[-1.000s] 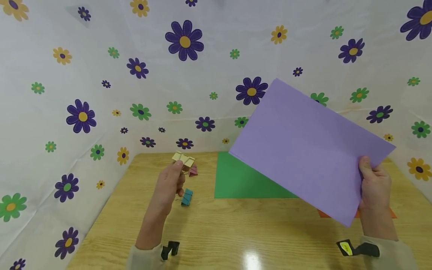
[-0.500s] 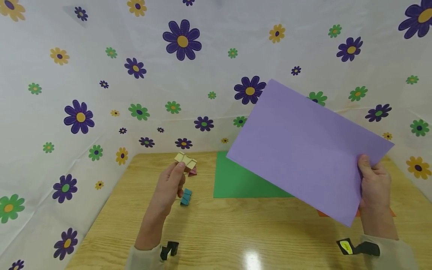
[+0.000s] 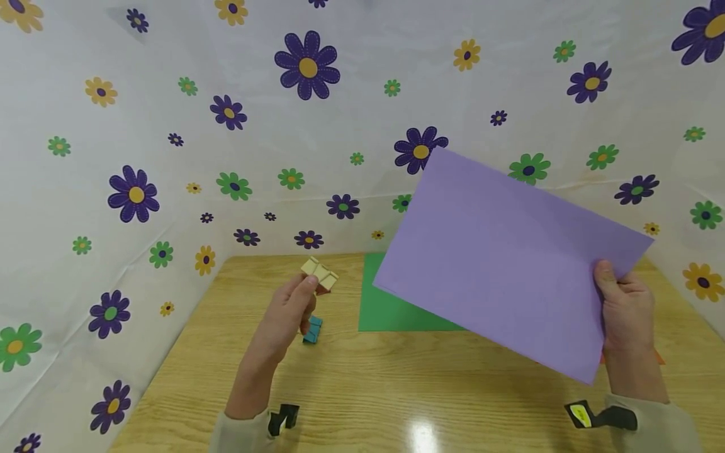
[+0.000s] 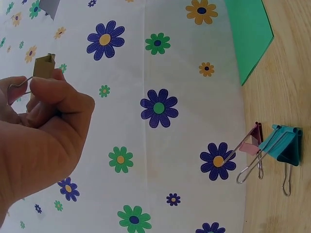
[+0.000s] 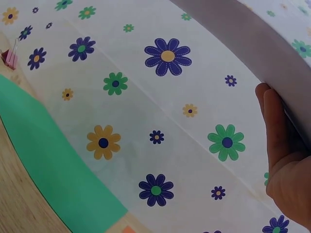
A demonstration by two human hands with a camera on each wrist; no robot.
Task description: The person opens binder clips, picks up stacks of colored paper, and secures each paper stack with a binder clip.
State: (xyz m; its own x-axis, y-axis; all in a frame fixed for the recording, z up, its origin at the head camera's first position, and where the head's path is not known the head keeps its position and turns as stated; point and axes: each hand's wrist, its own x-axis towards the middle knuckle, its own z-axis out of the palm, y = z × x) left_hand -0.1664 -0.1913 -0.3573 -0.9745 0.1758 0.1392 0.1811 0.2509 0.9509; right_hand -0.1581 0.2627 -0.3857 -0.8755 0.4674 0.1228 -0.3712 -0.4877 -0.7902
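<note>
My left hand (image 3: 289, 311) pinches a pale yellow binder clip (image 3: 320, 273) between thumb and fingers, held above the table. In the left wrist view, the yellow clip (image 4: 44, 68) shows edge-on with its wire handles by the fingers. My right hand (image 3: 627, 311) grips a sheet of purple paper (image 3: 504, 258) near its right edge, thumb on the front face. The paper is raised and tilted, its left corner lower than its top one. A blue binder clip (image 3: 313, 330) stands on the table just beyond the left hand, and a pink binder clip (image 4: 251, 141) sits beside it.
A green sheet (image 3: 391, 308) lies on the wooden table (image 3: 340, 390), partly covered by the purple paper. An orange sheet (image 3: 659, 358) peeks out behind the right wrist. Flower-printed white cloth (image 3: 351, 113) encloses the back and sides.
My left hand has moved slightly right with the yellow clip, which now hides most of the pink one in the head view. The purple paper has swung a little left and down.
</note>
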